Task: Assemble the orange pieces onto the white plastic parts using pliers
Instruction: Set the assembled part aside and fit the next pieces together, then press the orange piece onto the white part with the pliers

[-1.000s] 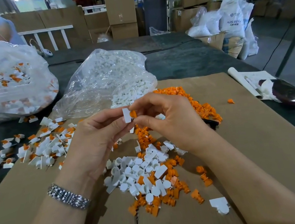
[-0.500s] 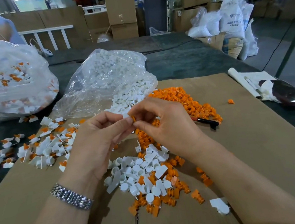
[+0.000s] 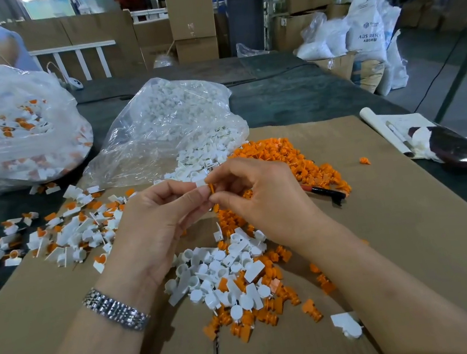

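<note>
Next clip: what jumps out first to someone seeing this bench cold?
The two hands meeting mid-frame: the left hand pinches a small white part against an orange piece held by the right hand. Behind them a heap of orange pieces spills beside a clear bag of white parts; the pliers lie unused on the cardboard, right.

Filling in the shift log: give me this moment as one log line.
left hand: pinches white part | right hand: pinches orange piece | pieces touching | pliers: idle on cardboard

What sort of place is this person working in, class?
Probably a factory or warehouse floor: stacked cardboard boxes, sacks of resin, and bulk bags of white plastic parts on the worktable.
</note>
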